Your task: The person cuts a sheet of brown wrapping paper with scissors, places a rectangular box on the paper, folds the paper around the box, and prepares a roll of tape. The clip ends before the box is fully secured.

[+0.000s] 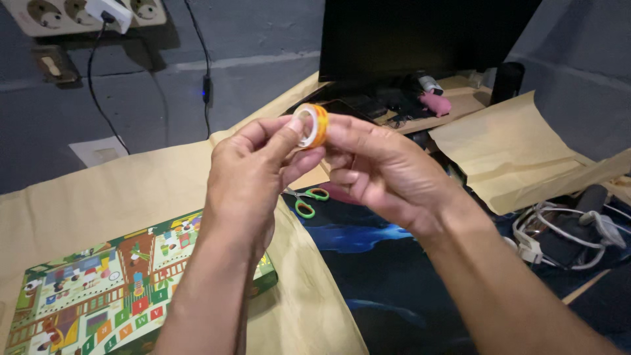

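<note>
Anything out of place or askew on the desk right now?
Nothing damaged or spilled. Both hands, left hand and right hand, hold a tape roll up; the scissors lie partly on the brown paper, and white cables sit tangled at right.

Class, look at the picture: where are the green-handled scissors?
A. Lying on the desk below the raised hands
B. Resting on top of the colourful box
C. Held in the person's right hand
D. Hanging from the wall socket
A: the scissors lie flat on the desk just under the left hand and right hand, which together hold a roll of tape, well clear of the colourful box.
</note>
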